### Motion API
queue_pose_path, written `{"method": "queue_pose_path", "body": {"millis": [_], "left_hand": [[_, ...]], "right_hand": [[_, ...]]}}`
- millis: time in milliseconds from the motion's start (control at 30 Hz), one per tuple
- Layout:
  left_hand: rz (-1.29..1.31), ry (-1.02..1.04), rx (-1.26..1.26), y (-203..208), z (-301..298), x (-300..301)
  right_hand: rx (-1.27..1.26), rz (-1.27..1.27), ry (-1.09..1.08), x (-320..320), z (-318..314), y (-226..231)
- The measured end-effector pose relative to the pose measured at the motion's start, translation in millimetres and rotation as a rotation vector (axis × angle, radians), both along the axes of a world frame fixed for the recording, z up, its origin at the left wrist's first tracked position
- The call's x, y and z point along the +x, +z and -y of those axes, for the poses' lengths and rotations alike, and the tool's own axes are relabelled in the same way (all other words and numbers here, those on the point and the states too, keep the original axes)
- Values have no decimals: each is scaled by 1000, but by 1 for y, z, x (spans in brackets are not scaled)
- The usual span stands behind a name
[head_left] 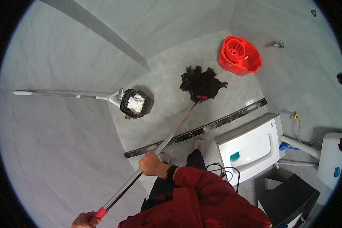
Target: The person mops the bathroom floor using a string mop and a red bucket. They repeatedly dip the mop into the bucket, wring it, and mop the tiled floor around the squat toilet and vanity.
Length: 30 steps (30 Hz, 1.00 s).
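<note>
Grips the mop (204, 83) with both left hand (84, 220) and right hand (150, 164), nice. Just press flat and overlap strokes beyond the sill (201, 130).

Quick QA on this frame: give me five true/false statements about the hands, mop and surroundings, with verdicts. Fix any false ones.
1. The right hand grips the metal mop handle partway along its shaft. True.
2. The left hand is on the dark mop head. False: it is at the red grip at the handle's near end.
3. The mop head is inside the red bucket. False: it is spread on the floor, apart from the bucket.
4. The black-lined bin holds crumpled white material. True.
5. The white squat toilet is left of the mop handle. False: it is to the right.
</note>
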State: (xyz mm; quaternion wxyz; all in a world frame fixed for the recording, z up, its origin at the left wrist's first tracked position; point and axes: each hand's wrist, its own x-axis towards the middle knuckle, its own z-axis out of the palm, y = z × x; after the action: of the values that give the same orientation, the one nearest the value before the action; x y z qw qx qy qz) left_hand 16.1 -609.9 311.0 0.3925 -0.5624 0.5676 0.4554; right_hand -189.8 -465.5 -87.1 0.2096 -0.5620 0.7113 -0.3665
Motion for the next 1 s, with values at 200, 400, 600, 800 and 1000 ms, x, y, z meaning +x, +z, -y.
{"method": "queue_pose_path", "body": {"millis": [200, 400, 600, 800, 1000], "left_hand": [[77, -352, -124, -73, -24, -79], [-118, -539, -234, -163, -68, -114], [75, -438, -189, -97, -72, -34], [53, 270, 10, 6, -48, 19], [62, -460, -242, -55, -38, -56]], "right_hand": [[155, -100, -51, -94, -30, -51], [271, -275, -85, -178, -56, -91], [249, -182, 58, -84, -53, -53], [61, 21, 62, 15, -26, 5], [131, -96, -103, -74, -22, -34]]}}
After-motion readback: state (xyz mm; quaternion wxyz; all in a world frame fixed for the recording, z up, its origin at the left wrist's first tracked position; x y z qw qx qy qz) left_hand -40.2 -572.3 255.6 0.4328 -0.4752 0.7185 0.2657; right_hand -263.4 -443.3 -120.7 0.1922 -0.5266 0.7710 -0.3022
